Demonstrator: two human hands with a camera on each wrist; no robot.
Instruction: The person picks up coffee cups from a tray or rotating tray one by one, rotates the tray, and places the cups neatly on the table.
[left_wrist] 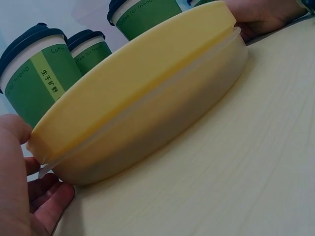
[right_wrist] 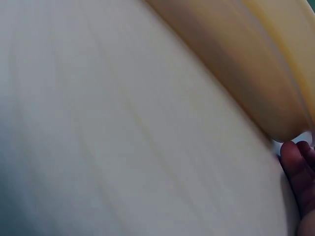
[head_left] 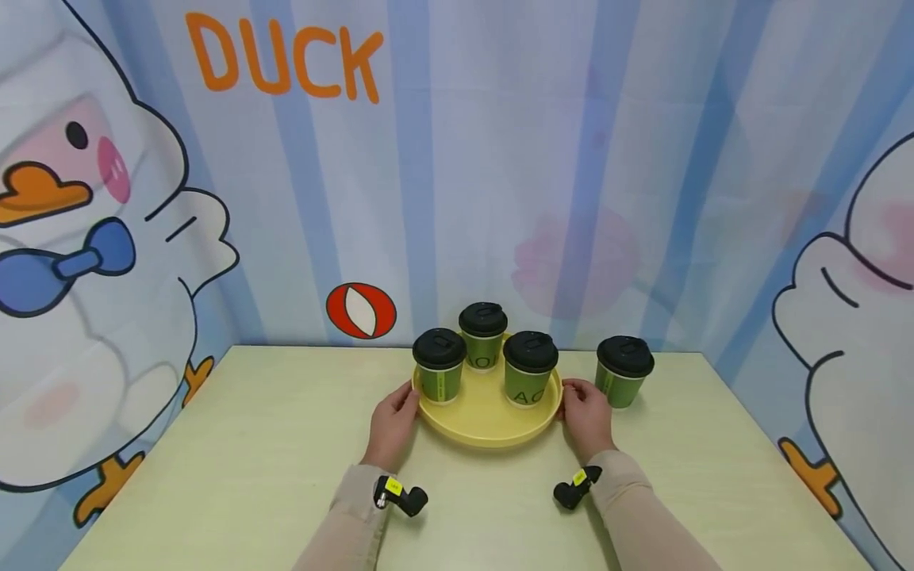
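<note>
A round yellow tray [head_left: 485, 432] lies between both hands in the head view, with three lidded green paper cups on it: one at left [head_left: 439, 379], one at the back [head_left: 483, 349] and one at right [head_left: 529, 385]. My left hand [head_left: 393, 424] grips the tray's left edge; the left wrist view shows its thumb at the upper rim and curled fingers below. My right hand [head_left: 587, 414] holds the opposite edge. In the right wrist view, fingertips [right_wrist: 291, 155] show close under the tray's underside [right_wrist: 241, 73], the rest of that hand being mostly out of frame.
A fourth green cup [head_left: 624, 377] with a black lid stands on the pale table [head_left: 236, 468], just beyond the right hand. Behind the table's back edge hangs a blue-striped curtain [head_left: 471, 159] with duck drawings. Small black devices [head_left: 407, 500] sit at both wrists.
</note>
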